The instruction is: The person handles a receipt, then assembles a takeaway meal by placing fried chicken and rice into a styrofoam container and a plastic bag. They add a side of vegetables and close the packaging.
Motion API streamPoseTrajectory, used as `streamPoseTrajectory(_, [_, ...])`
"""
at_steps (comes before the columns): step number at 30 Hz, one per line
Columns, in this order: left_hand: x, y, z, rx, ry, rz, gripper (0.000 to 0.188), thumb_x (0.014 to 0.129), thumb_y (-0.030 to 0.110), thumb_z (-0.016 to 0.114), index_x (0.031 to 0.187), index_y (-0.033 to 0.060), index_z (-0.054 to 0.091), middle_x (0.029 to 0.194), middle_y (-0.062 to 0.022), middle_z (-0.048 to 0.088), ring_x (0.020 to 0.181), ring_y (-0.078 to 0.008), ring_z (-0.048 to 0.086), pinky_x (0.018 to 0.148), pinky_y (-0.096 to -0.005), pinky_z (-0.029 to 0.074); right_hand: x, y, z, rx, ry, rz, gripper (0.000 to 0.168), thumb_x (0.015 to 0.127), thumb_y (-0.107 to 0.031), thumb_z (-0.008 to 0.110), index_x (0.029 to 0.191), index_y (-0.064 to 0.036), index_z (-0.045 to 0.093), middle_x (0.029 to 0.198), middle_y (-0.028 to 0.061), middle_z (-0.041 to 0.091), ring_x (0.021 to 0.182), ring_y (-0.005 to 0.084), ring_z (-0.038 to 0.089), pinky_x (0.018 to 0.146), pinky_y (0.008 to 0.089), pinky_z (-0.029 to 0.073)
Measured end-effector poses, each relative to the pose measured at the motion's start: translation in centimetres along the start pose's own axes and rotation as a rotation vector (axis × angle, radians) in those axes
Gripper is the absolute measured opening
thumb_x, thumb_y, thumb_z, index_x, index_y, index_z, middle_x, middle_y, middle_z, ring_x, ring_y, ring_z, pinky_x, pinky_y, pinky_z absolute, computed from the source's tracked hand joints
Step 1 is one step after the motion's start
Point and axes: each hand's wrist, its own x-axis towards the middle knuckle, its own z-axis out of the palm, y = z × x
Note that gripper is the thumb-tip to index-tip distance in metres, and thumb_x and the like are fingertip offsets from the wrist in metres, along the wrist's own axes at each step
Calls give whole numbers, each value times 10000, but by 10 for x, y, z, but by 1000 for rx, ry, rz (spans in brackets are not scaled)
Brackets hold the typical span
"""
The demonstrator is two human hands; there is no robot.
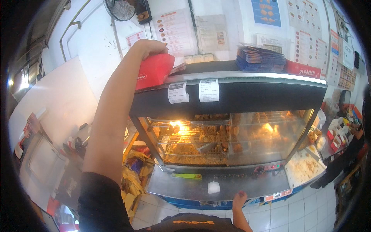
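My left hand (153,47) reaches up to the top of a heated food display cabinet (232,94). It touches the upper edge of red paper food bags (156,71); its fingertips are partly hidden, so a firm hold cannot be made out. Low in front of me, my right hand (240,199) is at the front edge of the metal counter (179,188), fingers curled, with no object visible in it. Left of it on the counter lies a small white packet or folded paper (213,187). Behind the glass, fried chicken pieces (210,133) sit on lit wire racks.
A lime-green handled tool (187,176) lies along the cabinet's base. Two printed slips (208,90) hang from its top front. A stack of blue folded cartons (259,58) stands above. At right are a crumb-covered white board (305,166) and another person's hand (358,133) by food boxes.
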Motion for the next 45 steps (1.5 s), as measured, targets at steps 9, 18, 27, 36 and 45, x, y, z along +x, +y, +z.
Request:
streamPoseTrajectory(9, [12, 0, 5, 47, 155, 34, 192, 775, 204, 631, 809, 21, 676, 825, -154, 689, 634, -259, 625, 633, -431, 517, -2, 19, 2, -140, -94, 1, 310, 727, 1, 659, 1035, 28, 639, 1063, 190, 603, 1006, 347, 615, 896, 429, 492])
streamPoseTrajectory(18, [-2, 5, 8, 163, 182, 70, 132, 779, 161, 613, 792, 38, 660, 765, -126, 660, 598, -241, 591, 590, -419, 493, 2, 18, 4, -136, -86, -21, 264, 746, -35, 661, 1002, 31, 655, 1038, 197, 612, 960, 357, 631, 872, 444, 502])
streamPoseTrajectory(27, [2, 5, -13, 549, -71, -17, 430, 894, 248, 612, 1276, 58, 661, 1258, -140, 687, 1004, -267, 672, 891, -439, 524, 4, 29, 5, -119, -105, -60, 250, 741, -7, 659, 989, 24, 661, 1021, 189, 608, 952, 362, 625, 869, 442, 500])
streamPoseTrajectory(36, [2, 27, 5, 886, 633, 298, 444, 724, 232, 691, 1116, 29, 743, 1143, -166, 724, 1036, -352, 702, 848, -444, 559, 9, 10, 2, -143, -127, -90, 291, 746, -2, 635, 1035, 16, 653, 1053, 198, 592, 980, 350, 607, 882, 426, 499])
streamPoseTrajectory(45, [-133, -14, 37, 359, 1251, 934, 412, 932, 357, 620, 1075, -18, 711, 951, -227, 725, 821, -363, 714, 771, -418, 544, 6, -47, 29, -52, -241, -2, 280, 806, -32, 635, 1082, 11, 647, 1081, 143, 614, 955, 258, 613, 872, 383, 490])
